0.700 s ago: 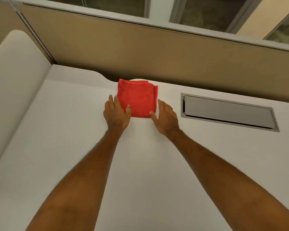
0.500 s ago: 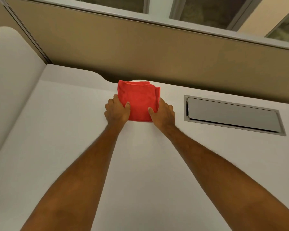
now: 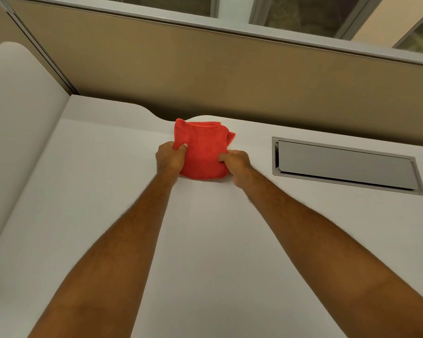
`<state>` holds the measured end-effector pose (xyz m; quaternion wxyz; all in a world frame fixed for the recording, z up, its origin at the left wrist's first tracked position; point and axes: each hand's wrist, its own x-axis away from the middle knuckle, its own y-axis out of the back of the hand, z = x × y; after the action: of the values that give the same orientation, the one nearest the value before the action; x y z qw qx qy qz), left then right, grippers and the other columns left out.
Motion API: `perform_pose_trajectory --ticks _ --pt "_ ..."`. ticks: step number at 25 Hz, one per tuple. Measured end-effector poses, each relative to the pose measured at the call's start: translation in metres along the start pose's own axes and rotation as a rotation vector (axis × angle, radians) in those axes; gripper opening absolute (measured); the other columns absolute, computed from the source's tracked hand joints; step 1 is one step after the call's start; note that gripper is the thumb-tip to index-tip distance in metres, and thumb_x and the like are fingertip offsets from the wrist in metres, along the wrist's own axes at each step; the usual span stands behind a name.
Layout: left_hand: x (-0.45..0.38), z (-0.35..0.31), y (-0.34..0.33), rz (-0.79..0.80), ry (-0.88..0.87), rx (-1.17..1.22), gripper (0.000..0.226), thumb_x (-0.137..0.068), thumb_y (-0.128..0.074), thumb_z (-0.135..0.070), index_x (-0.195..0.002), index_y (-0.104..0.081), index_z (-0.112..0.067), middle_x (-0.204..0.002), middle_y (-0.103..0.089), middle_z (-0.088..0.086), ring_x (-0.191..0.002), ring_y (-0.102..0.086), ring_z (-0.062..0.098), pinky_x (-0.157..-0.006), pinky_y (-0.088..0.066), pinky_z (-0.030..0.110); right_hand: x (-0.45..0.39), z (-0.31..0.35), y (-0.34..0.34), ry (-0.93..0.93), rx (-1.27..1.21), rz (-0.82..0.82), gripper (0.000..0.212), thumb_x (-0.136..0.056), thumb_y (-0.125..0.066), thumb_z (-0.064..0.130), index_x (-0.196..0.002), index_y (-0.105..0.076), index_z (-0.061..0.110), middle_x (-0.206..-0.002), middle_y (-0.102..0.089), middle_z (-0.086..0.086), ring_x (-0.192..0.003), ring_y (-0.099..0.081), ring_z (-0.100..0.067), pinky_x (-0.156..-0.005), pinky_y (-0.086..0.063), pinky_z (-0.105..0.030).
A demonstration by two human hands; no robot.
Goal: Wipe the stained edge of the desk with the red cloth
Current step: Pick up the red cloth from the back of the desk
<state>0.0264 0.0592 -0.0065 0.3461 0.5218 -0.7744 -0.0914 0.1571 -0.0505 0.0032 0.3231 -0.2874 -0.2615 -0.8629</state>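
Two bare forearms reach forward from the bottom of the view across a smooth white desk top (image 3: 205, 252), converging toward its far side. The left hand (image 3: 169, 159) is curled closed on the left side of a folded red cloth of soft, fuzzy fabric (image 3: 203, 152), the thumb pressed on top and pinching up a fold so that the cloth's near-left corner bunches against the palm. The right hand (image 3: 235, 164) is likewise closed on the cloth's right side, thumb lying over the fabric and the other fingers tucked under or behind it, where they cannot be seen. The cloth sits between both hands, its near part resting on the desk and its far corners lifted and rumpled, close to the curved back edge of the desk where a shallow notch dips in. To the right of the cloth, well apart from the hands, a grey rectangular metal cable hatch (image 3: 347, 165) is set flush into the desk. Beyond the desk edge stands a tan fabric-covered partition panel (image 3: 230, 76), and above it runs a pale window frame (image 3: 232, 11).
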Motion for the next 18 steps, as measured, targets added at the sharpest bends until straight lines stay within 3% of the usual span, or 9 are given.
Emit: perform_pose_trajectory --ticks 3,5,9,14,18 --pt "0.019 -0.003 0.004 0.033 0.019 0.137 0.047 -0.101 -0.056 -0.047 -0.131 -0.063 -0.011 -0.133 -0.067 0.009 -0.118 -0.064 0.032 -0.108 -0.05 0.049 0.019 -0.003 0.014 -0.033 -0.129 0.072 0.005 -0.088 -0.063 0.013 -0.093 -0.065 0.015 -0.11 -0.068 -0.004 -0.108 -0.059 -0.023 -0.089 -0.048 -0.036" --pt "0.04 -0.002 0.006 0.06 0.048 0.236 0.046 -0.101 -0.057 -0.045 -0.132 -0.061 -0.012 -0.132 -0.066 0.006 -0.115 -0.062 0.027 -0.108 -0.05 0.045 0.035 -0.011 0.027 0.006 -0.174 0.073 0.005 -0.087 -0.06 0.012 -0.086 -0.062 0.016 -0.098 -0.065 0.0 -0.102 -0.057 -0.022 -0.084 -0.046 -0.037" --pt "0.105 0.011 0.006 0.123 0.098 0.46 0.034 -0.1 -0.063 -0.032 -0.127 -0.064 -0.012 -0.119 -0.066 0.001 -0.116 -0.061 0.024 -0.093 -0.05 0.034 0.078 -0.037 0.069 0.061 -0.244 0.125 0.016 -0.085 -0.055 0.006 -0.084 -0.065 0.018 -0.091 -0.067 -0.001 -0.089 -0.058 -0.02 -0.071 -0.045 -0.032" --pt "0.204 0.037 -0.017 0.368 0.188 0.651 0.043 -0.097 -0.068 -0.022 -0.138 -0.063 -0.01 -0.13 -0.07 0.01 -0.117 -0.066 0.028 -0.097 -0.057 0.048 0.146 -0.101 0.142 0.07 -0.313 0.125 0.024 -0.084 -0.05 0.004 -0.095 -0.066 0.018 -0.092 -0.066 -0.003 -0.085 -0.057 -0.022 -0.06 -0.043 -0.03" --pt "0.292 0.057 -0.055 0.448 0.285 0.664 0.046 -0.092 -0.074 -0.025 -0.134 -0.064 -0.01 -0.117 -0.074 0.009 -0.104 -0.071 0.026 -0.072 -0.063 0.038 0.203 -0.177 0.205 0.031 -0.393 0.08 0.028 -0.086 -0.049 0.003 -0.104 -0.065 0.017 -0.102 -0.067 -0.006 -0.094 -0.059 -0.025 -0.063 -0.047 -0.032"
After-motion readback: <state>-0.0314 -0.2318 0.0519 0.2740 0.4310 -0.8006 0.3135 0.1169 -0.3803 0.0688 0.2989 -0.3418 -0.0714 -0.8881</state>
